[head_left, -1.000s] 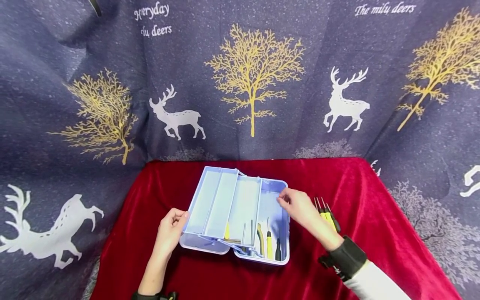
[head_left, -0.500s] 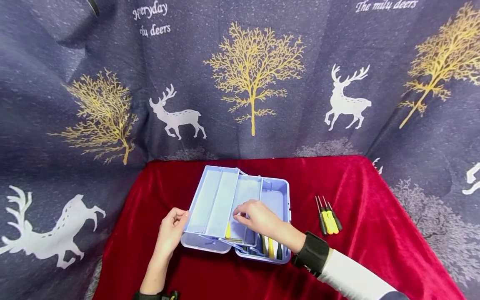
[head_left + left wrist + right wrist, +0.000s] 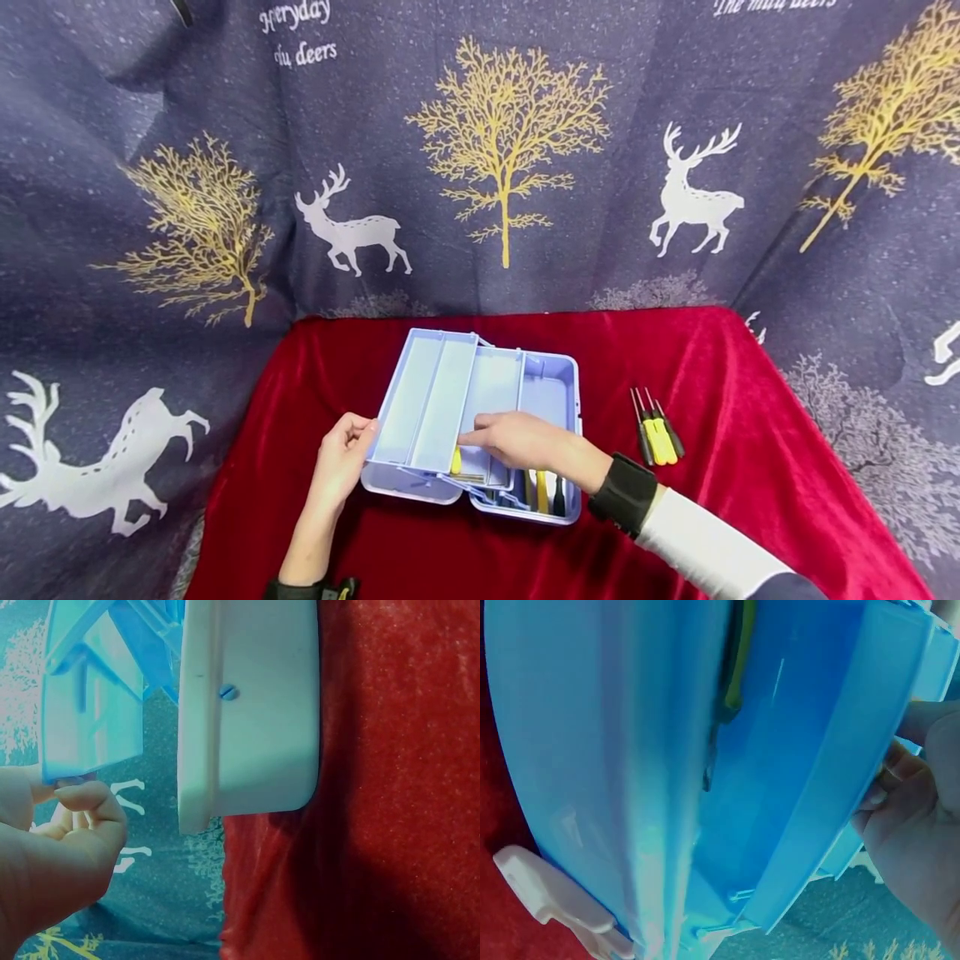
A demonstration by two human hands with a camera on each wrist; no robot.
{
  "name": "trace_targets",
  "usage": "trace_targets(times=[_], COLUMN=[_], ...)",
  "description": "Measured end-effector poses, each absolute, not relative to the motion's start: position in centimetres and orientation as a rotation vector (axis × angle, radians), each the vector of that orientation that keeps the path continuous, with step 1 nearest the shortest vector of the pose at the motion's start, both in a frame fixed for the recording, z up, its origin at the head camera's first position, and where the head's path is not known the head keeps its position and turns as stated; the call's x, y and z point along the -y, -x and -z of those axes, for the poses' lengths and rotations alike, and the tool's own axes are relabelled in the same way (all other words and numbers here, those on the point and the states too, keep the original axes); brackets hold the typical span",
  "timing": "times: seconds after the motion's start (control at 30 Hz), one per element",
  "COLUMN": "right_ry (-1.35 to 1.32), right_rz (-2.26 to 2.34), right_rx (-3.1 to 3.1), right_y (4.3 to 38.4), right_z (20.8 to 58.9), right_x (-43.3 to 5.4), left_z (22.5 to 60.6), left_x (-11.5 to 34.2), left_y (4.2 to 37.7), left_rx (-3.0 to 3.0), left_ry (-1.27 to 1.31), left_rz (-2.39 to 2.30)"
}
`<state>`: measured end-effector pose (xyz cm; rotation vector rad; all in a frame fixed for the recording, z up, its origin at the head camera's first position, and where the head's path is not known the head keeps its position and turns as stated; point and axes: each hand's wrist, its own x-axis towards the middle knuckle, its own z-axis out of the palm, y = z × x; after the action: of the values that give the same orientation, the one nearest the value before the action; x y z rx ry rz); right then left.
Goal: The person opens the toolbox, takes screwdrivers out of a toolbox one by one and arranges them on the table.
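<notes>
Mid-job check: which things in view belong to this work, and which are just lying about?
Seemingly in the work:
toolbox
its upper tray, pinched by the left grip
middle tray, right grip at it
yellow piece near the right grip

Seemingly lying about:
loose screwdrivers beside the toolbox
red cloth underneath
patterned backdrop

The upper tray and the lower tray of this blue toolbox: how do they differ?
The upper tray has a lengthwise divider; the lower tray shows none. The left hand pinches the upper tray's edge, while the right hand reaches into the lower tray. A yellow item lies in the lower tray; none shows in the upper tray. Both are light blue.
</notes>
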<state>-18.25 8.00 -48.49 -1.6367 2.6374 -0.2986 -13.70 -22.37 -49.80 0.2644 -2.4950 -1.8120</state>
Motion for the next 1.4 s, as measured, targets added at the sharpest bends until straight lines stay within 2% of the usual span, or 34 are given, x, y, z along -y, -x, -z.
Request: trace_targets(times=[0.17, 0.33, 1.03, 1.4], right_ry=[1.701, 1.711, 1.81, 1.762], right_rz=[0.018, -0.073, -0.048, 0.074], right_rx=[-2.692, -2.753, -2.78, -2.772], right_y=[17.7, 17.6, 17.8, 17.6], right_z=[48.4, 48.6, 49.5, 49.3], right_x=[-7.6, -7.3, -7.6, -7.8], left_z=[49.7, 49.7, 49.5, 49.7], left_x=[22.2, 22.1, 22.0, 21.9], left_y=[13.7, 14.1, 13.6, 13.5], left_rx=[2.473, 2.47, 2.475, 2.48], left_ry=[-0.254, -0.245, -0.279, -0.279], left_rz=[1.815, 1.807, 1.818, 1.802])
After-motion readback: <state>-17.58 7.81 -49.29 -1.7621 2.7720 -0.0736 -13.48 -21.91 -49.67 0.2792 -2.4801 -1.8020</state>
